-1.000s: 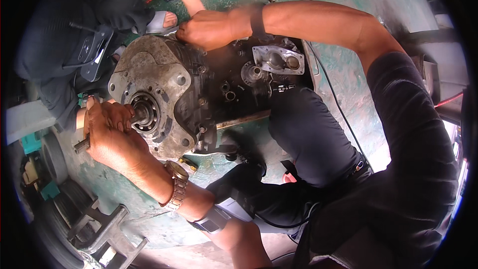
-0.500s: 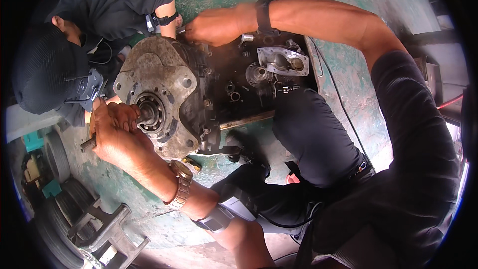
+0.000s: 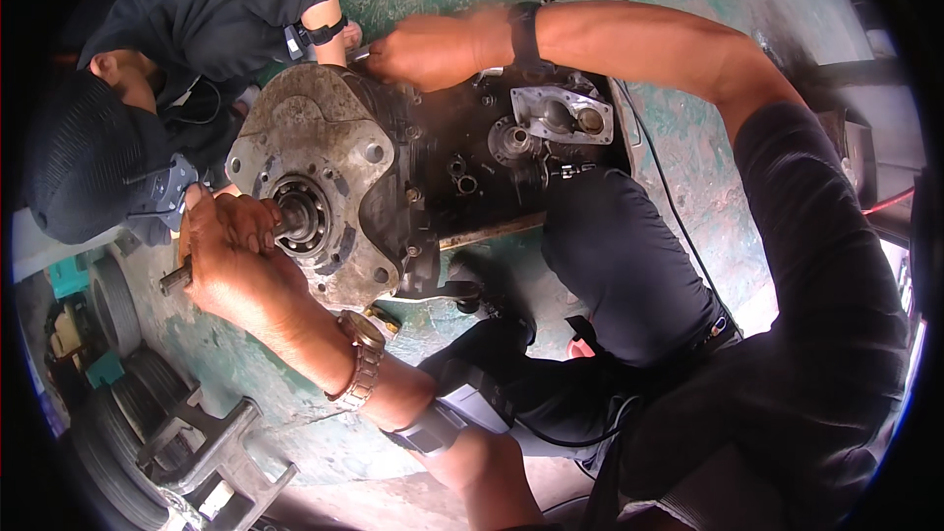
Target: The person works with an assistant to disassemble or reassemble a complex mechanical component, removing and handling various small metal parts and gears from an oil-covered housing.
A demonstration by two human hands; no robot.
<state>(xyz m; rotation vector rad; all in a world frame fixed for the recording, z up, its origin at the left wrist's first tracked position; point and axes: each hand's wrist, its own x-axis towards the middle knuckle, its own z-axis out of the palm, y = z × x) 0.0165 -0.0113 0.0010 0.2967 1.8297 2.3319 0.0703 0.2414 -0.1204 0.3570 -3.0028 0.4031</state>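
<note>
My left hand (image 3: 236,261) is closed on a metal bar (image 3: 175,278) beside the shaft (image 3: 291,221), which sits in a bearing in the large, grimy flanged housing (image 3: 329,128). Other fingers overlap near the shaft, partly hidden. My right hand (image 3: 413,54) is closed on a thin silver tool (image 3: 360,54) at the housing's upper rear; its tip is hidden. To the right, a dark tray (image 3: 492,221) holds a silver cover plate (image 3: 541,108), a round flanged part (image 3: 506,143) and several small rings.
A co-worker (image 3: 197,10) in dark clothes and cap leans in at upper left, an arm (image 3: 324,29) reaching behind the housing. Tyres (image 3: 108,305) and a metal stand (image 3: 226,442) lie at lower left. A black cable (image 3: 669,197) crosses the green floor beside my bent knee (image 3: 629,265).
The co-worker has bent forward, head now low at left beside the housing. My right hand has risen slightly, showing the silver tool. My left hand keeps its hold; the whole view has shifted slightly.
</note>
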